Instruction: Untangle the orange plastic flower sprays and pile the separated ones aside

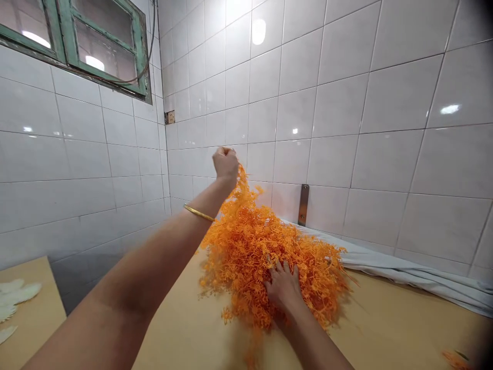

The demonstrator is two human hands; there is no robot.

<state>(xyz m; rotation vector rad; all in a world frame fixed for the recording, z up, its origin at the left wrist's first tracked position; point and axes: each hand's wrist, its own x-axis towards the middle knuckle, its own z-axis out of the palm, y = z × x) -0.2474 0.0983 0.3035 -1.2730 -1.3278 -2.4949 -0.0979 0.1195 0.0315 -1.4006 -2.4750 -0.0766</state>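
I have the left hand (225, 165) raised, fist closed on orange strands (242, 182) that trail up from the orange heap (252, 239); the right hand (284, 283) lies splayed against its near side, I judge to steady it against any pull; the heap sits straight on the tan tabletop (181, 318), no container about it, a white cloth (416, 272) behind.

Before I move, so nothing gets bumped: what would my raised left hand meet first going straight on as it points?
Probably the glossy white tiled wall beyond your left hand, though the gap is hard to judge.
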